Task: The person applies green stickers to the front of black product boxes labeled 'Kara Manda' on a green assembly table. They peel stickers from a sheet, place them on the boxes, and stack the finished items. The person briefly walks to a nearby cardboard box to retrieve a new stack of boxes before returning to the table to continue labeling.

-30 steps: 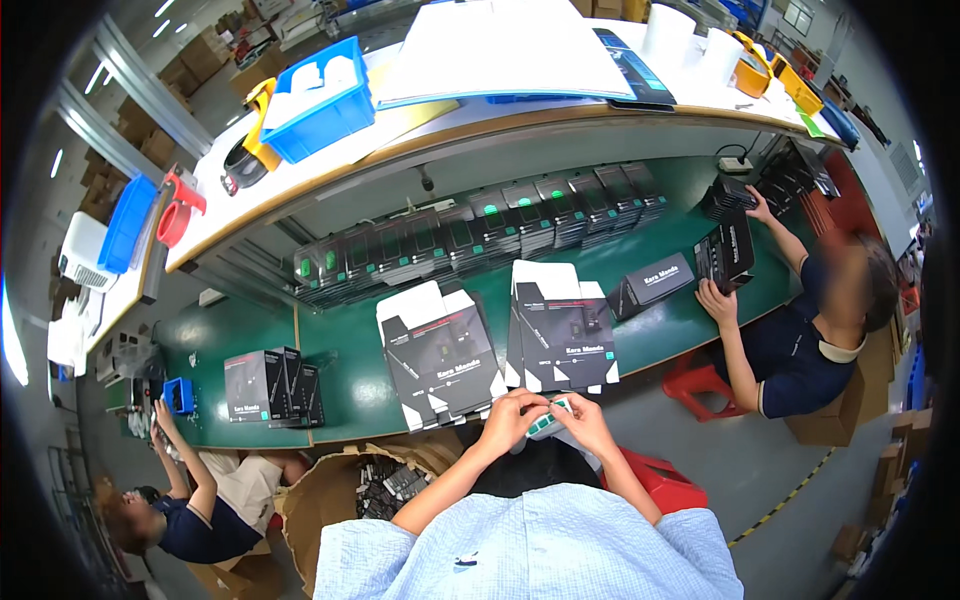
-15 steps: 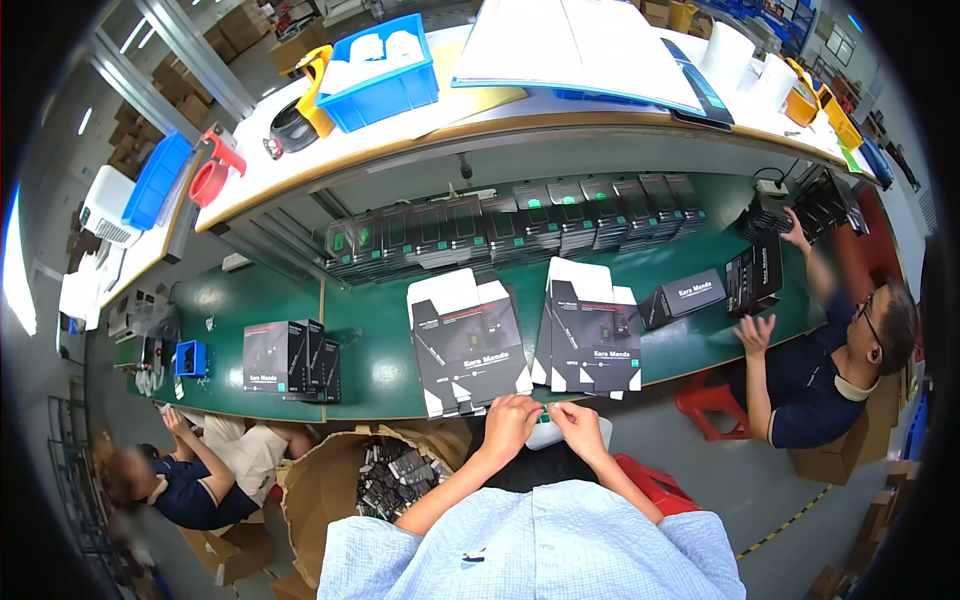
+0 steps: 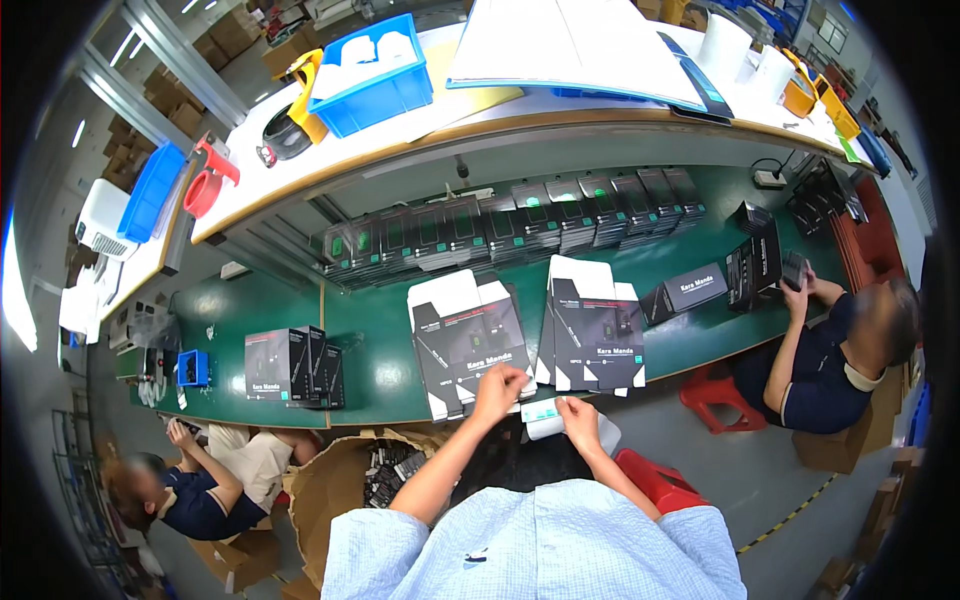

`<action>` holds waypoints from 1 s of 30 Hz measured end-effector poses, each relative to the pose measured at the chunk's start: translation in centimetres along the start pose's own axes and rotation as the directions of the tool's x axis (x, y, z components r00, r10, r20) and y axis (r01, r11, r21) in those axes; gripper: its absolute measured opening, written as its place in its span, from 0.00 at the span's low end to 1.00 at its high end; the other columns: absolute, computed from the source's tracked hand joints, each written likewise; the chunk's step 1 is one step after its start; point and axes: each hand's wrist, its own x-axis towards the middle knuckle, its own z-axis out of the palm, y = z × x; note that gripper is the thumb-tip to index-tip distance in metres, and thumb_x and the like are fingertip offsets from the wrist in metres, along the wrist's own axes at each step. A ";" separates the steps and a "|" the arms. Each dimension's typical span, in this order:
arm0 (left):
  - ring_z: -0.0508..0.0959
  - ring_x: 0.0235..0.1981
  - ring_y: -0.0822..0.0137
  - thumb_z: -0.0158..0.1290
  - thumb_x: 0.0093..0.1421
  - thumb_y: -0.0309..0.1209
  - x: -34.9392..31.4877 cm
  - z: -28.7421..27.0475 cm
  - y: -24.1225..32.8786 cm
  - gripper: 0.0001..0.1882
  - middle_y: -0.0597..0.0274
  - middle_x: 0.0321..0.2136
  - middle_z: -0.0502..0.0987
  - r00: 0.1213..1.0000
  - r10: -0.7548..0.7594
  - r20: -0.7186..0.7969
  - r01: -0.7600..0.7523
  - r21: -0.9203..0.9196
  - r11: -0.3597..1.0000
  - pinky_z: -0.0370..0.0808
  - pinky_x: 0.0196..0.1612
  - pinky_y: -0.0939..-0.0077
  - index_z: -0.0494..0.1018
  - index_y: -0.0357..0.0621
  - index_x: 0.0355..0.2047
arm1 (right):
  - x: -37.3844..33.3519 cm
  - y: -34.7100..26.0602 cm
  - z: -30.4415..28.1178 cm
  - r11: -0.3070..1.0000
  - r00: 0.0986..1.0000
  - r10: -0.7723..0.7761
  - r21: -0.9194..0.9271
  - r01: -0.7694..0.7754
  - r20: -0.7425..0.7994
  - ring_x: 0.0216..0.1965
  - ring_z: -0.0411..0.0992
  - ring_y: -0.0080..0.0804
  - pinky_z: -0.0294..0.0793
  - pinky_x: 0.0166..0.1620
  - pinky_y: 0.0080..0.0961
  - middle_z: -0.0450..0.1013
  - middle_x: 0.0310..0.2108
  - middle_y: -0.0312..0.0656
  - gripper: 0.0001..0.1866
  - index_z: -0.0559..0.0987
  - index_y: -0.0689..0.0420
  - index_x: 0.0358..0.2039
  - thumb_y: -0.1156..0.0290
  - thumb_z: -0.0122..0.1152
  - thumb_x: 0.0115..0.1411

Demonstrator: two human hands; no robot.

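Observation:
My right hand (image 3: 579, 422) pinches the edge of a white label roll (image 3: 543, 423) with a strip of green-and-white labels, close in front of my body below the table edge. Over the lower right corner of a flat black-and-white printed carton (image 3: 468, 345) is my left hand (image 3: 497, 392), its fingers pinched together. Whatever is between those fingertips is too small to make out. To the right lies another stack of flat cartons (image 3: 597, 338), with white flaps showing.
Rows of dark packs (image 3: 480, 230) line the back of the green table (image 3: 375, 365), under a shelf. A carton of small dark pieces (image 3: 300, 490) stands at my left. One co-worker (image 3: 830, 350) sits at right, another (image 3: 215, 475) at left; red stools (image 3: 720, 400) are nearby.
My left hand has moved away from the label roll, up and left onto the flat carton. My right hand stays at the roll. The right co-worker's hands have come together on a dark pack.

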 end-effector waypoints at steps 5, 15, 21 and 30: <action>0.78 0.25 0.67 0.59 0.49 0.28 6.2 -0.4 -4.3 0.06 0.55 0.23 0.78 0.993 -0.078 0.092 0.075 0.033 0.997 0.73 0.30 0.74 0.78 0.38 0.26 | -0.9 1.1 -0.4 1.000 1.000 0.002 0.003 -0.002 -0.010 0.21 0.63 0.16 0.63 0.26 0.21 0.69 0.16 0.36 0.17 0.75 0.65 0.27 0.61 0.56 0.57; 0.79 0.26 0.71 0.58 0.48 0.28 8.6 -0.5 -5.9 0.04 0.62 0.24 0.80 0.929 -0.175 0.328 0.133 0.146 0.980 0.74 0.33 0.76 0.80 0.46 0.26 | -2.2 1.3 -1.0 0.994 0.994 0.105 -0.023 -0.105 0.006 0.26 0.67 0.15 0.65 0.30 0.17 0.74 0.23 0.34 0.15 0.78 0.65 0.32 0.63 0.56 0.58; 0.79 0.29 0.71 0.60 0.47 0.33 8.8 -0.6 -6.8 0.05 0.66 0.25 0.81 0.919 -0.217 0.329 0.162 0.187 0.969 0.74 0.36 0.75 0.81 0.51 0.26 | -2.0 2.0 -0.7 0.997 0.997 0.081 0.011 -0.081 -0.009 0.25 0.65 0.15 0.65 0.29 0.18 0.73 0.22 0.32 0.14 0.78 0.65 0.30 0.64 0.56 0.58; 0.79 0.29 0.69 0.60 0.47 0.34 8.6 -0.5 -6.0 0.05 0.66 0.25 0.80 0.924 -0.252 0.287 0.180 0.254 0.950 0.73 0.38 0.73 0.81 0.52 0.25 | -2.2 0.8 -0.7 0.999 0.998 0.049 -0.007 -0.049 -0.030 0.20 0.60 0.16 0.61 0.24 0.21 0.66 0.14 0.35 0.16 0.76 0.65 0.27 0.61 0.56 0.57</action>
